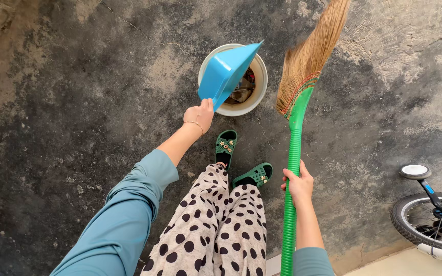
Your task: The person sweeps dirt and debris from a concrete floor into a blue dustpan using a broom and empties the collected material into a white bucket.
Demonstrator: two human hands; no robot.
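Over a white bucket [258, 92] on the dark concrete floor [78, 102]: blue dustpan [226, 72], tipped mouth-down above the rim, handle clenched in left hand [199, 114]. Just beside, grass broom [303, 87], ribbed green handle wrapped tight by right hand [299, 183]. Small bicycle [433, 212] at right edge.

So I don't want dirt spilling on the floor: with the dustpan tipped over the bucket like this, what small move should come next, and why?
Probably a gentle shake of the blue dustpan while the left hand keeps it tipped. It hangs steeply over the white bucket, which holds debris, so anything left should drop inside. The right hand can keep the green-handled broom upright.
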